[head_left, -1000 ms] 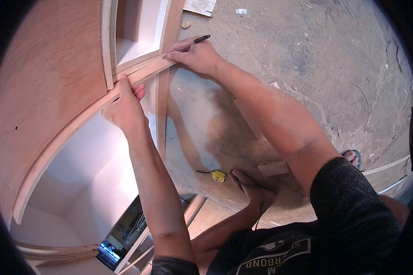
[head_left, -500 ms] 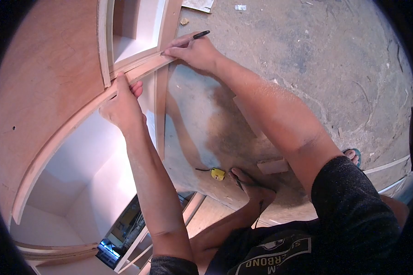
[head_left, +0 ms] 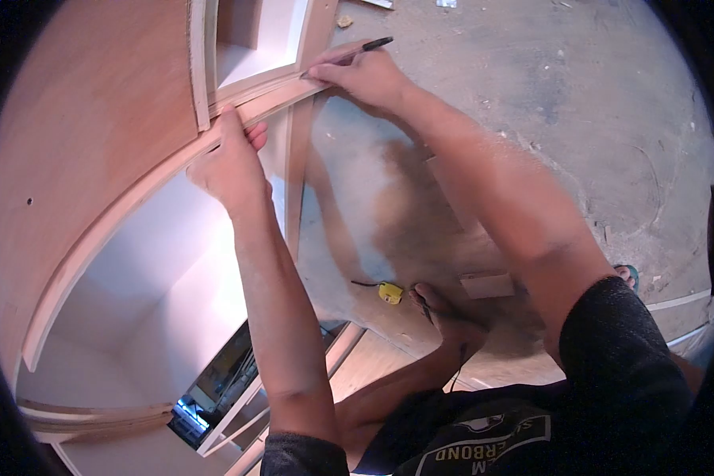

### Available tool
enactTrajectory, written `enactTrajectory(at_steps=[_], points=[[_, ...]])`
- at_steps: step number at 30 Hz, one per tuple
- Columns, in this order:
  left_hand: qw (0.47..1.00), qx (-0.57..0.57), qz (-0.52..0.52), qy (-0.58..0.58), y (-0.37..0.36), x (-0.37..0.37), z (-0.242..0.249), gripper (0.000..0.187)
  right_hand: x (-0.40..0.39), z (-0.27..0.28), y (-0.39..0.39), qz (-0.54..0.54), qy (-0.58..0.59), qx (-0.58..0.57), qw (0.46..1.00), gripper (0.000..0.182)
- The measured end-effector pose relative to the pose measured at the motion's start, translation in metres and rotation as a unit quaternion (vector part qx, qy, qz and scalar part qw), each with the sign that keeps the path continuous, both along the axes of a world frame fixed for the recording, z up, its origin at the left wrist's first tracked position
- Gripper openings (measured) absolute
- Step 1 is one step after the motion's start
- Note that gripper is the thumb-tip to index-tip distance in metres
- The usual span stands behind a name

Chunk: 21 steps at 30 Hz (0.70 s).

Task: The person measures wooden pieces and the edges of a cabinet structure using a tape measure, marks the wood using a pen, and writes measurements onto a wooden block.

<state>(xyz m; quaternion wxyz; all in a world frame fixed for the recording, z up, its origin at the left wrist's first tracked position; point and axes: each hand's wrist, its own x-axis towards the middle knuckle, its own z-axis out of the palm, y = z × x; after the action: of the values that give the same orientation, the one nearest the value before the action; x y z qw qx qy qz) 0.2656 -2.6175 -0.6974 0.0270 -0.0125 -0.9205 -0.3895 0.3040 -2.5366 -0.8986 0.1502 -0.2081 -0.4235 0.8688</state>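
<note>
A long, narrow wooden strip [head_left: 275, 101] lies along the edge of a plywood cabinet [head_left: 111, 119], curved by the lens. My left hand [head_left: 232, 168] is closed around the strip, thumb on top and fingers curled below. Near the strip's far end, my right hand [head_left: 370, 79] grips a black pen [head_left: 379, 43]. Its tip meets the wood beside the cabinet's upper opening, and my fingers rest close to the strip. Above the strip, the upper opening [head_left: 250, 63] shows a pale interior; a larger white-lined compartment [head_left: 147, 270] opens below it.
On the concrete floor [head_left: 500, 103], a yellow tape measure [head_left: 389, 293] lies near my foot. A flat wooden offcut [head_left: 488, 285] is to its right. Small scraps and dust are scattered farther out. Another foot in a sandal [head_left: 628, 276] shows at the right.
The whole view has shifted, so the cabinet and both hands appear farther right and slightly higher. Both hands keep their grips, with the pen still at the strip's end.
</note>
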Motion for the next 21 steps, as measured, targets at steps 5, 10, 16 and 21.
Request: enactTrajectory(at_steps=[5, 10, 16, 21], points=[[1.0, -0.003, -0.004, -0.012, -0.004, -0.002, 0.002, 0.035, 0.006, -0.001, 0.001, 0.008, 0.029, -0.097, 0.995, 0.023], [1.0, -0.006, -0.023, -0.002, -0.002, -0.001, 0.003, 0.036, 0.006, 0.0, -0.001, 0.011, 0.026, -0.079, 0.996, 0.023], [0.999, -0.015, -0.028, 0.012, 0.001, 0.0, 0.002, 0.036, 0.002, -0.003, 0.001, 0.018, 0.036, -0.119, 0.992, 0.022], [1.0, -0.015, -0.012, 0.008, 0.003, 0.001, 0.0, 0.037, 0.026, 0.013, 0.021, 0.017, -0.019, -0.221, 0.975, 0.026]])
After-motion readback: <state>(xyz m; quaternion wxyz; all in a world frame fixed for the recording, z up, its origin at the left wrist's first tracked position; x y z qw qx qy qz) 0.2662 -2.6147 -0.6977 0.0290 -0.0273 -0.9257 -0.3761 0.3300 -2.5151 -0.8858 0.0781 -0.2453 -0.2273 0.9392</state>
